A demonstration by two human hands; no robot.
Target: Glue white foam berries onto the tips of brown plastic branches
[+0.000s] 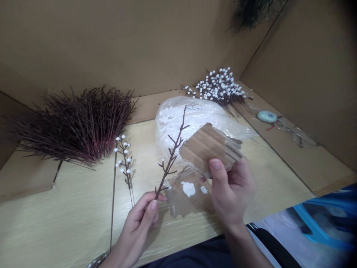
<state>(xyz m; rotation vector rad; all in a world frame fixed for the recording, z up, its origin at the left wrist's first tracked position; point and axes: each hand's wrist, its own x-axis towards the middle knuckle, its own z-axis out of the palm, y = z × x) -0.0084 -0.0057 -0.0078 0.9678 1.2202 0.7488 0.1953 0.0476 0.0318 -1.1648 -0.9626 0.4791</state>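
Between the thumb and fingers of my left hand [143, 216] is the lower end of a bare brown artificial twig [169, 165], tilted up to the right. My right hand [230, 188] grips a torn piece of cardboard [205, 149] close beside the twig. Below them a second cardboard piece [178, 195] lies on the table, with white blobs of what looks like glue [189, 189] on it. Left of the twig lies a finished-looking stem with white berries [125, 160]. Behind the cardboard sits a clear plastic bag [167, 123] full of small white pieces.
A large heap of dark bare twigs [83, 123] lies at the left. White-berried stems [220, 85] are piled at the back right, near a pale green oval object [267, 116] and glasses [295, 132]. Cardboard walls [125, 44] enclose the table [78, 208].
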